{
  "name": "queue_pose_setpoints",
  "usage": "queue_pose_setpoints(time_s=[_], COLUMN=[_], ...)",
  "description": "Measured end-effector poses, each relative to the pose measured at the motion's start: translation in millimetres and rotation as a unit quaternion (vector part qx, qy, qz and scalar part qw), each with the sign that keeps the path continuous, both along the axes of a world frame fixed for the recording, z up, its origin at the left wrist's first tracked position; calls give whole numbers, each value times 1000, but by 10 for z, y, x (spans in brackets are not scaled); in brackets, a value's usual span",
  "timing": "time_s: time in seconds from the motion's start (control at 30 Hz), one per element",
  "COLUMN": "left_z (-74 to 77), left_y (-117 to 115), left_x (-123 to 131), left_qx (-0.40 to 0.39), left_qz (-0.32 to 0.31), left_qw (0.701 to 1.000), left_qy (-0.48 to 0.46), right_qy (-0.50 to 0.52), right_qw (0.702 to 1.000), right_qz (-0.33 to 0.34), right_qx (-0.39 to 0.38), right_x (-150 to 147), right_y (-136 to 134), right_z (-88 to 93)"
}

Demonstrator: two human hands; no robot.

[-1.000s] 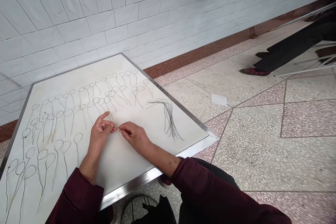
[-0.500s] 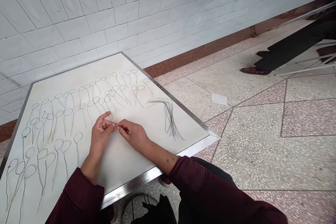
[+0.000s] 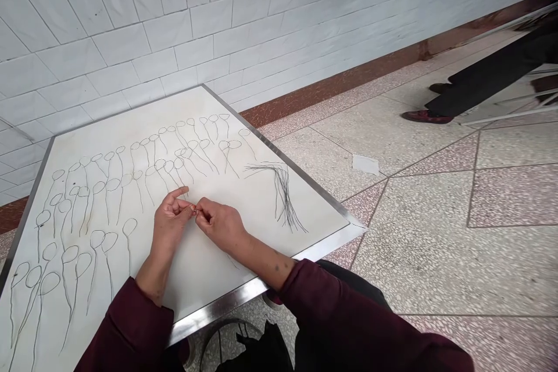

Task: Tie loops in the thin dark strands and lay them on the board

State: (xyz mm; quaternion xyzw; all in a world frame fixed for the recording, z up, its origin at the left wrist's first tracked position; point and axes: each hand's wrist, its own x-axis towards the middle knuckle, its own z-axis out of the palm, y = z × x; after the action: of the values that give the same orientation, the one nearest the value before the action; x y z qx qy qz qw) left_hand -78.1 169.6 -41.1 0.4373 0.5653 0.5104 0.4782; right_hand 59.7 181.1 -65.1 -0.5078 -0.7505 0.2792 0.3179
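Observation:
Over the white table (image 3: 204, 279), my left hand (image 3: 171, 222) and my right hand (image 3: 220, 222) meet with their fingertips nearly touching. Both pinch a thin dark wire, mostly hidden by the fingers; a faint end of the wire (image 3: 233, 260) shows below my right wrist. The left index finger is raised, its thumb pressed in. Left of and beyond my hands lie rows of looped wires (image 3: 97, 239), each with a round loop and a long tail. To the right rests a loose bundle of bent wires (image 3: 284, 197).
A metal edge (image 3: 226, 303) borders the table, whose far side stands by a white tiled wall (image 3: 152, 46). On the speckled floor lies a white piece of paper (image 3: 365, 164). Another person's legs (image 3: 488, 78) are at the right. A dark stool (image 3: 244, 349) is partly visible below.
My hands have shifted slightly right and the right fingers have curled in closer to the left fingertips. A thin wire end now shows beneath my right wrist.

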Motion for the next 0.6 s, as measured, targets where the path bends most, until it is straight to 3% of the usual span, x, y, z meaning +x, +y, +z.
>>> queue_pose_setpoints(time_s=[0.2,0.43,0.6], left_z=[12,17,27], left_y=[15,18,23], left_x=[-15,-67,-96], left_qx=[-13,-18,-6], left_qz=[-2,-14,16], left_qw=[1000,1000,1000], left_qy=[8,-3,-2], right_qy=[19,35,51], right_qw=[999,999,997], right_qz=[7,34,60], right_qx=[-27,6,-12], right_x=[-11,6,52], right_y=[-5,20,8], right_z=[-37,-116,-120])
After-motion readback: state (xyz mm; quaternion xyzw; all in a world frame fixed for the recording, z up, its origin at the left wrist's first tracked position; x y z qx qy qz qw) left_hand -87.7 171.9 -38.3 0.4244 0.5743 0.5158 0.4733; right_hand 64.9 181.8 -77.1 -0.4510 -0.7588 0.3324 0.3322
